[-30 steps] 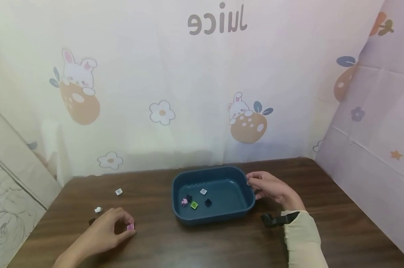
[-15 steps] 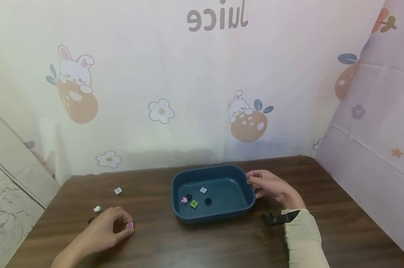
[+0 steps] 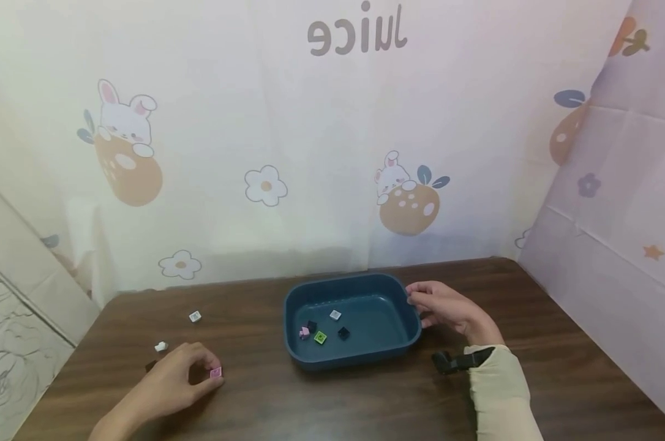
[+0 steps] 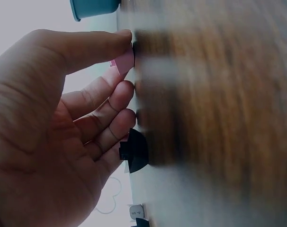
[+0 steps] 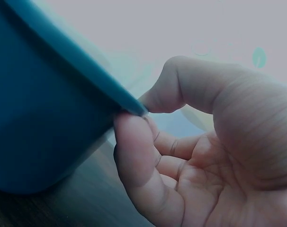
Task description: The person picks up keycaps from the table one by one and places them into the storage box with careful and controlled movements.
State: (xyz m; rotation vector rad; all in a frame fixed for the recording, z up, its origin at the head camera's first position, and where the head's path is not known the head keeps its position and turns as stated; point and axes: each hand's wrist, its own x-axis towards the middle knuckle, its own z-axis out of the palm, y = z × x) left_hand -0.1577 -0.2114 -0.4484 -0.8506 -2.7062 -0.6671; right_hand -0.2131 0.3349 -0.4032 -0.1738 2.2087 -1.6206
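My left hand [image 3: 172,378] is low over the table at the left, pinching a pink keycap [image 3: 216,372] between thumb and forefinger. In the left wrist view the pink keycap [image 4: 125,61] is at the tabletop, and a black keycap [image 4: 135,150] lies by the curled other fingers. A dark blue tray [image 3: 354,360] stands in the middle with pink [image 3: 304,332], black [image 3: 343,332], lime green [image 3: 320,337] and white [image 3: 335,315] keycaps inside. My right hand [image 3: 450,310] grips the tray's right rim, thumb and forefinger pinching its edge [image 5: 98,78] in the right wrist view.
Two white keycaps, one farther back [image 3: 195,316] and one nearer [image 3: 161,346], lie on the wooden table [image 3: 288,410] at the left. A dark keycap [image 3: 151,365] is partly hidden behind the left hand. A printed curtain [image 3: 321,135] hangs behind the table.
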